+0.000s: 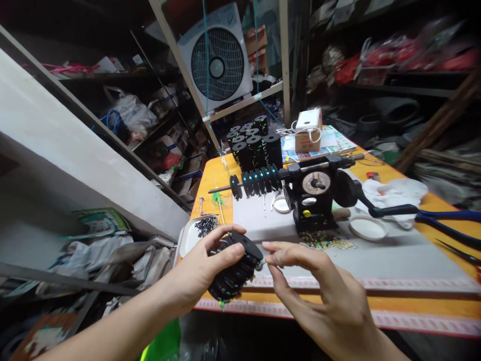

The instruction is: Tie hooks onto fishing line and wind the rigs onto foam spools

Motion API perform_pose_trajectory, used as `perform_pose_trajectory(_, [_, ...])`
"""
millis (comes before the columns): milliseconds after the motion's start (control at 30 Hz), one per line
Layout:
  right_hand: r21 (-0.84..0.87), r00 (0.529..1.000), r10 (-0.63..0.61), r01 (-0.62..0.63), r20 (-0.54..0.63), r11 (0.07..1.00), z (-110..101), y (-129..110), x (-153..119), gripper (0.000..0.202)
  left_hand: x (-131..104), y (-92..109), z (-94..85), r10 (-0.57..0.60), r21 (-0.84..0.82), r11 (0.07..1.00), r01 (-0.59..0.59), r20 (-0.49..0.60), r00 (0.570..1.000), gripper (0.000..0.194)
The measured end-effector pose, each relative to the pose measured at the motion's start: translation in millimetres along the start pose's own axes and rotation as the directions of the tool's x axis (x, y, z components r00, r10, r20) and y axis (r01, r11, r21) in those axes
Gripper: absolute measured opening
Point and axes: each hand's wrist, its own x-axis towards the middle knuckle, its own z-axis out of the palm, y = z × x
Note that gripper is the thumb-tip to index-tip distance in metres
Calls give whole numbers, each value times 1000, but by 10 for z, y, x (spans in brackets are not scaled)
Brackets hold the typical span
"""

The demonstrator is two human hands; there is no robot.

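Note:
My left hand (210, 260) is wrapped round a stack of black discs (235, 271) with small coloured bits along its side, tilted over the table's front edge. At the stack's right end my right hand (319, 281) has thumb and forefinger nearly together by a tiny pale piece, too small to make out. Behind them stands a black hand-cranked winder (315, 195), with more black discs (259, 180) on its shaft. A white dish (193, 235) of small dark parts lies left of the hands.
Several black stacks (255, 143) stand at the table's back beside a white device (308, 119) on a box. Loose beads (326, 240), a round white lid (368, 227) and blue-handled pliers (447, 215) lie to the right.

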Motion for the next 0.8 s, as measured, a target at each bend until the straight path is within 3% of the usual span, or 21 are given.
perform_pose_trajectory(167, [152, 977, 206, -212, 57, 965, 8, 0, -36, 38, -24, -203, 17, 39, -60, 997, -40, -17, 999, 51])
perform_pose_trajectory(333, [306, 913, 385, -408, 135, 860, 14, -7, -11, 35, -51, -408, 94, 84, -171, 980, -99, -96, 992, 63])
perform_pose_trajectory(467, [372, 893, 435, -446, 116, 815, 42, -28, -8, 35, -59, -579, 199, 192, -253, 936, -246, -219, 957, 62])
perform_pose_trajectory(667, [509, 856, 497, -494, 143, 705, 94, -60, -49, 33, -14, -791, 446, 297, -372, 809, -455, -409, 863, 65])
perform_pose_trajectory(800, [544, 864, 496, -458, 87, 702, 129, -63, -62, 32, 32, -899, 614, 284, -479, 703, -525, -487, 826, 61])
